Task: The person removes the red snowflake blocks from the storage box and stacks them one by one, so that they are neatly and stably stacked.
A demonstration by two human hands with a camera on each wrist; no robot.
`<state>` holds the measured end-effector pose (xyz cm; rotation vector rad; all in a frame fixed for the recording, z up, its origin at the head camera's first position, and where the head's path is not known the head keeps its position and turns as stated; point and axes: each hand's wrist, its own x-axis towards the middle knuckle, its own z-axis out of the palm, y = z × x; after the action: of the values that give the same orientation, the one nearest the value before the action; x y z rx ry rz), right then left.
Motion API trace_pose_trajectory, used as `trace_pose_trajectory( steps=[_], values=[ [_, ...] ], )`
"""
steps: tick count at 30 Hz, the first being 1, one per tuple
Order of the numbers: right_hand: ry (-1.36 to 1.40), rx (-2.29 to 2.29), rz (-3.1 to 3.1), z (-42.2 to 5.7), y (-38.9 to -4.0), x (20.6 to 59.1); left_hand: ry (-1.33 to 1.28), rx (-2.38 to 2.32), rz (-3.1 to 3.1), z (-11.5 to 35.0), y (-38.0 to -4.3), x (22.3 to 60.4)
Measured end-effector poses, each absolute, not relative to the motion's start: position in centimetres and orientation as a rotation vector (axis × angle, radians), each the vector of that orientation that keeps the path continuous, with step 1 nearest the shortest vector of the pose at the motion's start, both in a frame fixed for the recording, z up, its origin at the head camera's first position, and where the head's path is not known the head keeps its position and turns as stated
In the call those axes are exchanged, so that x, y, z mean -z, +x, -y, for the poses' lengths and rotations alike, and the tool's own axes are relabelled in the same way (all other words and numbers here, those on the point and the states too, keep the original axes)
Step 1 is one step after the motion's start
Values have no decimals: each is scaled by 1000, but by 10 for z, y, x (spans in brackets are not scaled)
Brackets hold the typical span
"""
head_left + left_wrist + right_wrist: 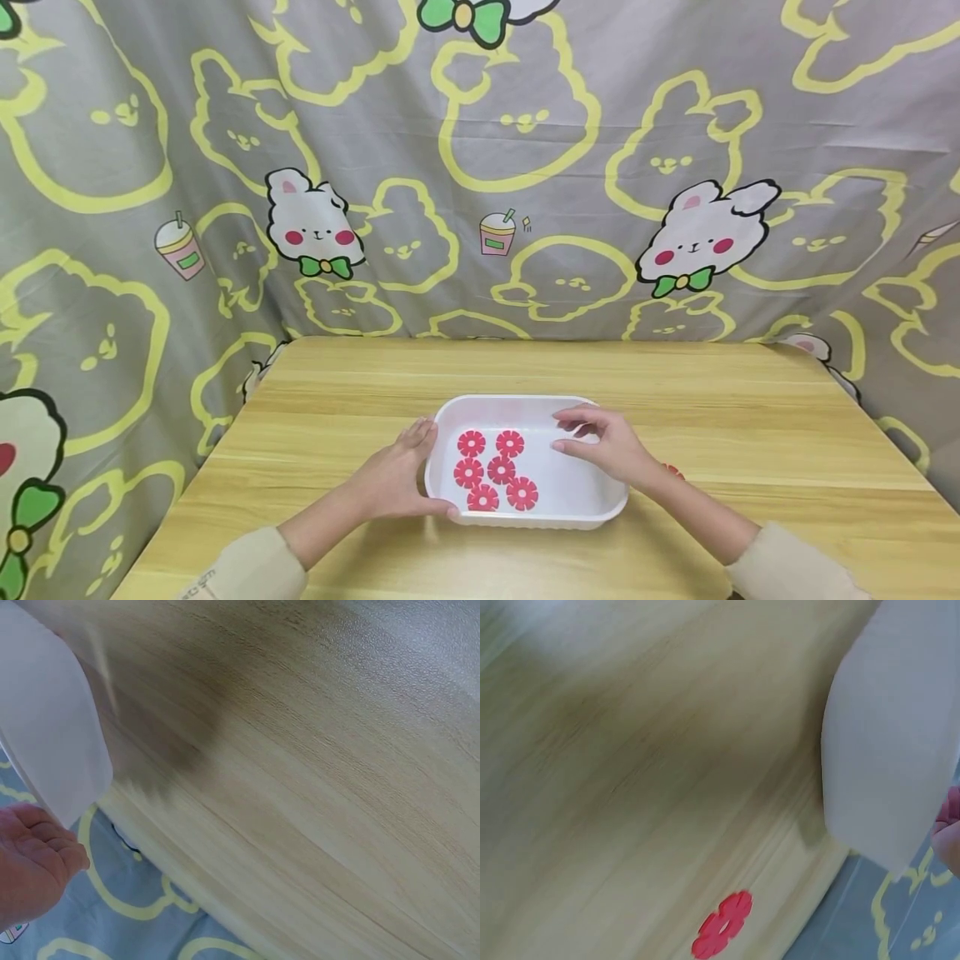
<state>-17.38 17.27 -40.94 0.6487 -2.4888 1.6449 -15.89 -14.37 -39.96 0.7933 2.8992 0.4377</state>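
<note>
On a light wood-grain table (360, 375), a white, shallow, plastic-looking tray (525, 521) with rounded corners sits low in the middle of the head view. In the left half of the tray lie six red, flat, flower-shaped discs (510, 454), each with a notched rim and a small hole at its centre. They form three rough rows of two, some edges touching or nearly so. A person's left hand (397, 475) holds the tray's left end, its thumb stretched to the near corner and its fingers bent against the outer wall. The right hand (611, 442) hangs over the right part of the tray, fingers loosely bent, thumb apart from the forefinger; nothing shows between them. One more red disc (739, 909) lies on the table to the right of the tray; in the head view the right forearm partly hides it. Both arms wear beige sleeves (258, 567). Behind the table hangs a grey cloth curtain (465, 250) printed with yellow outlines, white rabbit heads with green bows, and pink cups.
</note>
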Motion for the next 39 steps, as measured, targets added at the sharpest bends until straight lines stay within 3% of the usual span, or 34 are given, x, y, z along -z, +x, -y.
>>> trace_pose_trajectory(
  steps=[18,39],
  values=[
    [945,-1606,2771,-145,-186,433,787,-460,-2896,144,-159,400],
    [1244,-1159,2963,-143,-190,437,788,-482,-2892,145,-159,399]
  ],
)
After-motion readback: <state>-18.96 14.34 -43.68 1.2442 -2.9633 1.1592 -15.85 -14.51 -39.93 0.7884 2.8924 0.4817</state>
